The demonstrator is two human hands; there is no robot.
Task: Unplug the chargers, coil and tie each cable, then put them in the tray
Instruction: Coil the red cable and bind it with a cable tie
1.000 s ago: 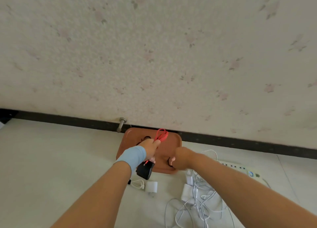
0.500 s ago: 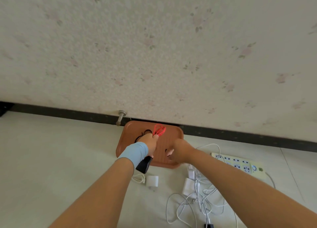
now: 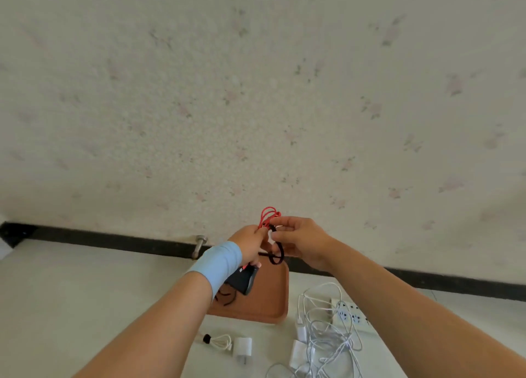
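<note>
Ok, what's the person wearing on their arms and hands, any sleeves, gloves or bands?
A wide, plain light blue band wraps the left wrist; no marking shows on it. The left forearm and right forearm are bare to the frame edge, no sleeves in view. The left grip and right grip wear no gloves, and the right wrist carries no band or watch.

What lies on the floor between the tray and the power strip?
The head view shows the edge of a tangle of white cables between the tray and the power strip; some loops overlap the strip.
</note>
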